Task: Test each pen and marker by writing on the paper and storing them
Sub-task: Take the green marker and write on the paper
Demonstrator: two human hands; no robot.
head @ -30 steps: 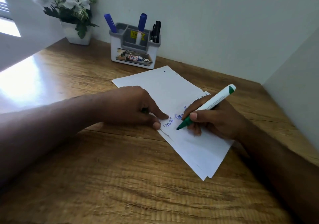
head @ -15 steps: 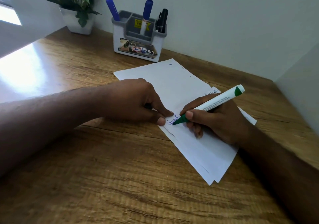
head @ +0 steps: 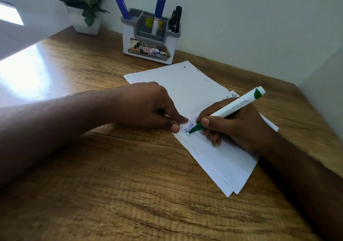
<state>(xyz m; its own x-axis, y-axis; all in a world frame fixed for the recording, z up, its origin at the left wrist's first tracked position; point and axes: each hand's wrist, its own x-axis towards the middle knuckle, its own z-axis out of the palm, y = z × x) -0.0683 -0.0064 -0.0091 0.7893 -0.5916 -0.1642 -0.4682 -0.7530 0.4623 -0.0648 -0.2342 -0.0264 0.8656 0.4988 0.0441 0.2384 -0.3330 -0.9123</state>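
Note:
My right hand (head: 239, 129) grips a white marker with a green tip (head: 228, 110), its point touching the white paper (head: 187, 84) just below a blue handwritten word, where a small green curve shows. My left hand (head: 146, 107) lies curled on the paper's left edge, thumb and forefinger pressed together; something dark may sit inside the fist, but it is hidden. At the back stands a white and grey pen holder (head: 150, 43) with two blue markers (head: 159, 10) and a black pen (head: 177, 18) upright in it.
A white pot with a leafy plant (head: 81, 4) stands back left beside the holder. The wooden desk (head: 111, 194) meets white walls behind and on the right. Bright glare from a window falls on the desk's left part.
The marker tip has dropped slightly to below the blue word and left a small green mark. My left hand stays pressed on the paper. The view has tilted a little.

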